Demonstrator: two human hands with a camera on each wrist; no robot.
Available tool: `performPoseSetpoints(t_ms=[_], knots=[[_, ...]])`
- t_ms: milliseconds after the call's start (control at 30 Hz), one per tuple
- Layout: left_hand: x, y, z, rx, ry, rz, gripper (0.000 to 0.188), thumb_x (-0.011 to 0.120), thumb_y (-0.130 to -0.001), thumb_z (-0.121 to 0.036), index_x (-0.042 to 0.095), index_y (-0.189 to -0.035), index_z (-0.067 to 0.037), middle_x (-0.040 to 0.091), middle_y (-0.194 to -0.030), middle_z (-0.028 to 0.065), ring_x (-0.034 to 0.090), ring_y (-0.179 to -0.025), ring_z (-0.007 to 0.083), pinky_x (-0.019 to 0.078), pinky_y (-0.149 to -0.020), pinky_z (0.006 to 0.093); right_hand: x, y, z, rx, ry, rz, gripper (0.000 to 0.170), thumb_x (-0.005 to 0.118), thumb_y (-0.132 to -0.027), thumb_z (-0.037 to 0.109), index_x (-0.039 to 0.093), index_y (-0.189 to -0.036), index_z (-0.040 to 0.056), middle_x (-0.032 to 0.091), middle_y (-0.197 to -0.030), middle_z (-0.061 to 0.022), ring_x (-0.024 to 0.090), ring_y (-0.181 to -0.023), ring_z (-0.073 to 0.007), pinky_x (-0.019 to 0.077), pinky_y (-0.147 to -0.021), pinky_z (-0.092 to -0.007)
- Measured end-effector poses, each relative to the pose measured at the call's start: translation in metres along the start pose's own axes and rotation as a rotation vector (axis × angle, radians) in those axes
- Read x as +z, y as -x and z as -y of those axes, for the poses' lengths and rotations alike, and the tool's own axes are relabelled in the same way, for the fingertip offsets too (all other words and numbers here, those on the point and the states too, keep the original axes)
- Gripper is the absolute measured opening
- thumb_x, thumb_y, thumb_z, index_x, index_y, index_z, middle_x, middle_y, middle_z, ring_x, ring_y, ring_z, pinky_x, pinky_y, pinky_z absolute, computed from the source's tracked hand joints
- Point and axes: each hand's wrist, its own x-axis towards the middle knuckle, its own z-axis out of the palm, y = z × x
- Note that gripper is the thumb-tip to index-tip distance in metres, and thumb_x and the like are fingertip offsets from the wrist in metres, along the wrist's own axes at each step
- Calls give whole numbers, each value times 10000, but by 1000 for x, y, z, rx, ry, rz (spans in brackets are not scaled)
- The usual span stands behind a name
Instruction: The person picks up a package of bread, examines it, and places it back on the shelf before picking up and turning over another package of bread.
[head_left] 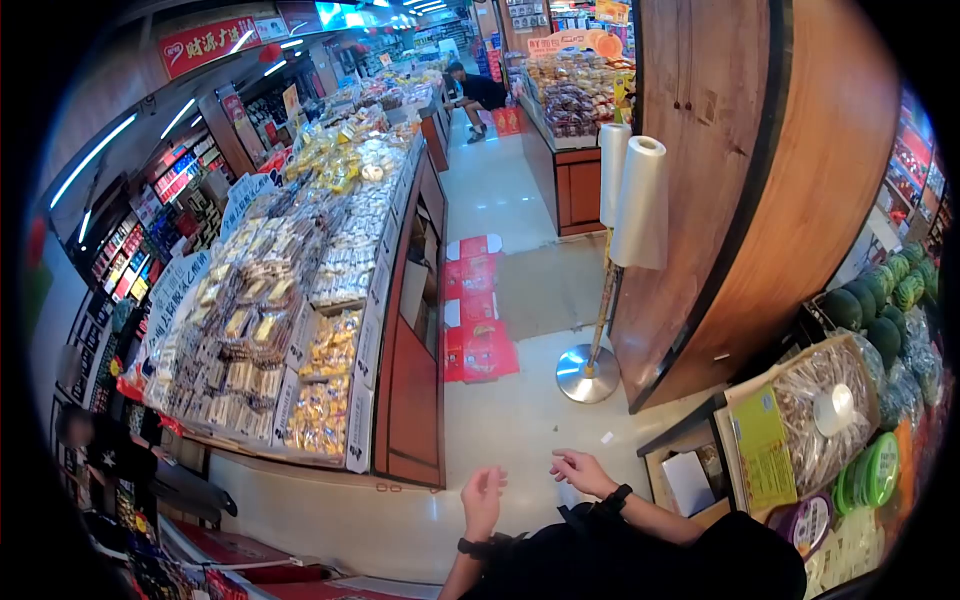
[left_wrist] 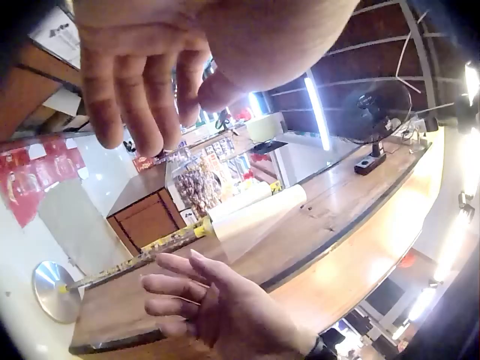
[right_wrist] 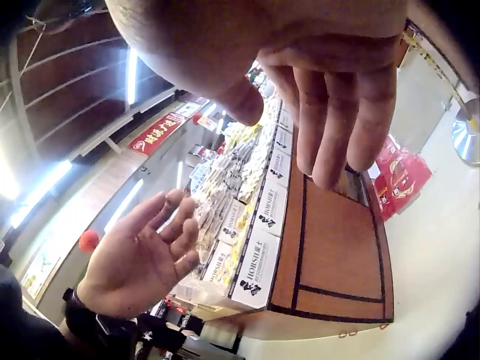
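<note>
A person's left hand (head_left: 482, 502) and right hand (head_left: 585, 474) hang apart, fingers loosely curved and slightly spread. Ahead, a stand with a shiny round metal base (head_left: 588, 374) carries translucent plastic rolls (head_left: 640, 205) beside a wood-grained brown panel (head_left: 700, 220); leftward, a reddish-brown wooden surface (head_left: 410, 410) bears glossy packets (head_left: 335, 345).

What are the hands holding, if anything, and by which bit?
Nothing is held. The left hand and the right hand are both empty, in the air and apart.

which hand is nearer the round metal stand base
Right: in the head view, the right hand shows below the round metal base, the left hand lower and farther left.
</note>
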Motion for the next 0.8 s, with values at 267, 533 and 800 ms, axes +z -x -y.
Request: performPoseSetpoints(t_ms=[267, 533, 800], knots=[[16, -109, -58, 125, -5, -148, 232, 577, -985, -182, 650, -1062, 24, 714, -950, 90, 668, -829, 136, 513, -734, 264, -45, -182, 121, -283, 7, 52, 448, 556, -986, 191, 453, -1372, -12, 693, -941, -109, 667, -766, -157, 530, -705, -286], [1, -216, -74, 151, 104, -204, 267, 595, -965, -128, 587, -1184, 24, 662, -1110, 74, 622, -996, 142, 509, -836, 277, -44, -282, 177, -331, -14, 128, 395, 525, -1007, 218, 477, -1362, 52, 680, -1040, -77, 649, -867, -129, 500, -716, -257], [-61, -368, -106, 350, 264, -175, 486, 616, -936, -82, 421, -1374, -7, 532, -1323, 128, 578, -1105, 197, 489, -907, 316, 7, -406, 228, -434, 96, 130, 449, 553, -996, 235, 464, -1381, 24, 626, -1221, -108, 615, -1033, -150, 485, -847, -293]])
